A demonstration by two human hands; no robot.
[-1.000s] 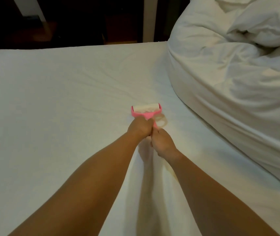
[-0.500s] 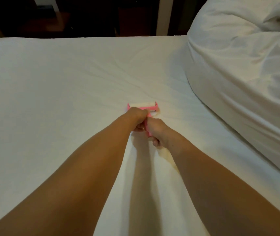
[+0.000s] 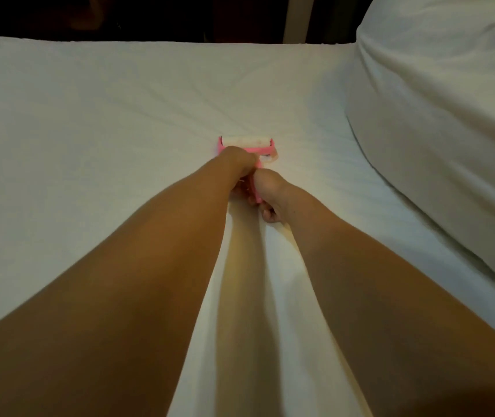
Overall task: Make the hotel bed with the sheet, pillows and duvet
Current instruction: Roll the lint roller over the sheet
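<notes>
My two bare arms and hands, as my head camera sees them.
My left forearm (image 3: 150, 251) and right forearm (image 3: 360, 266) are bare skin along their whole visible length, broad at the lower edge and tapering to slim wrists. My left hand (image 3: 238, 156) shows its rounded back, my right hand (image 3: 270, 191) its knuckles.

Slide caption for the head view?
Left hand and right hand hold a pink lint roller on the white sheet, duvet piled at right.
</notes>
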